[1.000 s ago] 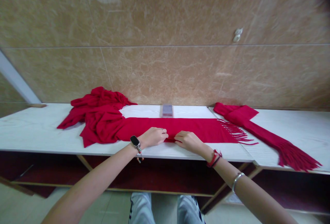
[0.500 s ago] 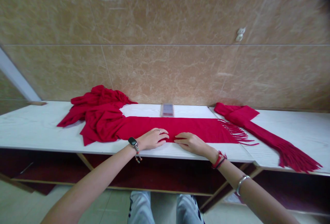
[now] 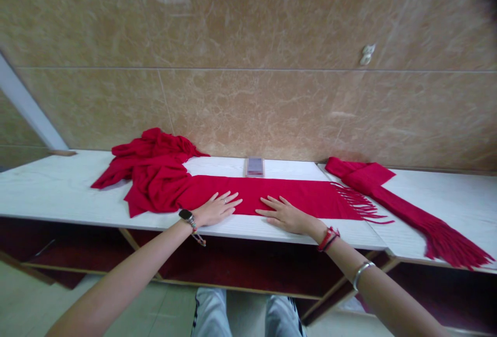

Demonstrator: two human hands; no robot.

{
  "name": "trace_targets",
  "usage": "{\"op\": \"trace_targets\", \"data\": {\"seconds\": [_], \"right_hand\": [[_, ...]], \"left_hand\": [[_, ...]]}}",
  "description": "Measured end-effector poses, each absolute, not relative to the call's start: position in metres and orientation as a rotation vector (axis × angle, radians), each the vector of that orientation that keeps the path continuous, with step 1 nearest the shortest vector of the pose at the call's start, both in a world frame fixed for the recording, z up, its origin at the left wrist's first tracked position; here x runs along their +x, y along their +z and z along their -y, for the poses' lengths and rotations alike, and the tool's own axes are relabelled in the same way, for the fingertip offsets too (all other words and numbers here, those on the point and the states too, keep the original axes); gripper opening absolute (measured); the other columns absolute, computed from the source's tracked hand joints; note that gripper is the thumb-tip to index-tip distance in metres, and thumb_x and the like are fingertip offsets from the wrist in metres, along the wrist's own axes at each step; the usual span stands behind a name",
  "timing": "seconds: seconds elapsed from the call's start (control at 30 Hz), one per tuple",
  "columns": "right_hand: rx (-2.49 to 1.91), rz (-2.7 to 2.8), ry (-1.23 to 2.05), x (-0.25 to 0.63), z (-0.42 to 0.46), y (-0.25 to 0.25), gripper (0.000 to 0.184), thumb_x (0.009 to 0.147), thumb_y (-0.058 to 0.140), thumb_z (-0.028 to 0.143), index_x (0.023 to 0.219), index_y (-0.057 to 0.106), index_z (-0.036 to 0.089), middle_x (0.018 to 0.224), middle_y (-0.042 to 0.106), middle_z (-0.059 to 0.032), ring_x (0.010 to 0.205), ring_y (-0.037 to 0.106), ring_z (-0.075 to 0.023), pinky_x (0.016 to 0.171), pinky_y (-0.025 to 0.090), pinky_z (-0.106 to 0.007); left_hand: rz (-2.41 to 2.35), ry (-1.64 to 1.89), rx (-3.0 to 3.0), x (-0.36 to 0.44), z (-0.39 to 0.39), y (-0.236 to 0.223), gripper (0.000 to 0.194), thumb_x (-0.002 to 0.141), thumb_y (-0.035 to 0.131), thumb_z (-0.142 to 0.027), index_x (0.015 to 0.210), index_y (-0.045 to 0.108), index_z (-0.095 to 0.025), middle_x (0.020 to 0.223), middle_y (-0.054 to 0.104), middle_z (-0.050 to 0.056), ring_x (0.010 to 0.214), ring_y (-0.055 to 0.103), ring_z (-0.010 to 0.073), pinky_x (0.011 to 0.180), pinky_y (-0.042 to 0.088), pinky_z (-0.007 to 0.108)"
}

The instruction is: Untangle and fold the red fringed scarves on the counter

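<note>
A red fringed scarf [image 3: 303, 197] lies along the white tabletop, its right part flat and its fringe spread at the right end. On the left it runs into a crumpled heap of red cloth [image 3: 159, 176]; whether that is all one scarf I cannot tell. My left hand [image 3: 215, 208] rests on the flat stretch near its front edge, fingers spread. To its right, my right hand [image 3: 285, 214] also lies on the scarf with fingers apart. Neither hand grips the cloth.
Another red fringed scarf [image 3: 388, 197], folded narrow, lies at the right, its fringe at the table's front edge. A small boxed item [image 3: 254, 167] stands behind the flat scarf by the tiled wall [image 3: 248, 109]. Dark red shelves [image 3: 240, 264] are below the white top [image 3: 77, 192].
My left hand has slid left along the scarf, widening the gap between my hands. The fingers of both hands have spread out. The view has shifted slightly.
</note>
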State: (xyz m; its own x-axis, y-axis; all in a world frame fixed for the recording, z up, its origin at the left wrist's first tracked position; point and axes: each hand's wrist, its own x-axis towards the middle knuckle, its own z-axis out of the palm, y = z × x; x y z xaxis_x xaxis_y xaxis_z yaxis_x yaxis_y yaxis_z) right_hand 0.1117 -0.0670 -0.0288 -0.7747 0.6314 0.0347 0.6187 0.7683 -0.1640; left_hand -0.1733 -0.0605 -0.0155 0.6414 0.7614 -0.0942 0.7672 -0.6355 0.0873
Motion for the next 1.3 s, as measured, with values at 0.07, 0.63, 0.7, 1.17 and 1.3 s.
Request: {"op": "trace_targets", "data": {"seconds": [0.07, 0.63, 0.7, 1.17, 1.3], "right_hand": [[-1.014, 2.888, 0.245, 0.114, 0.067, -0.027, 0.042, 0.091, 0.026, 0.045, 0.132, 0.033, 0.039, 0.146, 0.02, -0.005, 0.133, 0.013, -0.0275, 0.102, 0.013, -0.058], [-1.012, 2.83, 0.048, 0.014, 0.041, -0.037, 0.053, 0.091, 0.02, 0.048, 0.138, 0.027, 0.024, 0.144, 0.026, -0.009, 0.131, 0.02, -0.0285, 0.101, 0.018, -0.057], [-0.999, 2.834, 0.044, 0.018, 0.041, -0.039, 0.054, 0.09, 0.019, 0.05, 0.138, 0.025, 0.025, 0.144, 0.025, -0.0088, 0.131, 0.02, -0.0284, 0.102, 0.018, -0.058], [-0.988, 2.862, 0.087, 0.019, 0.039, -0.038, 0.055, 0.09, 0.021, 0.051, 0.139, 0.023, 0.026, 0.145, 0.024, -0.0087, 0.132, 0.019, -0.0298, 0.1, 0.019, -0.059], [-0.96, 2.844, 0.125, 0.018, 0.039, -0.029, 0.056, 0.088, 0.029, 0.052, 0.136, 0.031, 0.024, 0.143, 0.029, -0.0095, 0.131, 0.021, -0.0304, 0.101, 0.019, -0.058]], "left_hand": [[-1.39, -0.077, 2.696, -0.194, 0.062, -0.017, 0.043, 0.094, 0.021, -0.037, 0.137, 0.023, -0.033, 0.146, 0.018, 0.004, 0.134, 0.013, 0.0245, 0.102, 0.015, 0.054], [-1.712, 0.017, 2.645, -0.234, 0.049, -0.03, 0.045, 0.092, 0.025, -0.037, 0.136, 0.027, -0.029, 0.145, 0.022, 0.005, 0.132, 0.018, 0.0258, 0.101, 0.018, 0.053], [-1.709, 0.01, 2.646, -0.236, 0.049, -0.032, 0.045, 0.092, 0.025, -0.038, 0.136, 0.027, -0.03, 0.145, 0.021, 0.005, 0.132, 0.019, 0.0256, 0.101, 0.018, 0.053], [-1.597, -0.053, 2.62, -0.252, 0.056, -0.021, 0.048, 0.091, 0.029, -0.044, 0.137, 0.025, -0.031, 0.146, 0.02, 0.005, 0.133, 0.015, 0.0252, 0.103, 0.017, 0.048], [-1.57, 0.099, 2.722, -0.272, 0.055, -0.006, 0.046, 0.089, 0.038, -0.041, 0.132, 0.037, -0.024, 0.141, 0.032, 0.007, 0.13, 0.024, 0.0218, 0.104, 0.02, 0.039]]}}
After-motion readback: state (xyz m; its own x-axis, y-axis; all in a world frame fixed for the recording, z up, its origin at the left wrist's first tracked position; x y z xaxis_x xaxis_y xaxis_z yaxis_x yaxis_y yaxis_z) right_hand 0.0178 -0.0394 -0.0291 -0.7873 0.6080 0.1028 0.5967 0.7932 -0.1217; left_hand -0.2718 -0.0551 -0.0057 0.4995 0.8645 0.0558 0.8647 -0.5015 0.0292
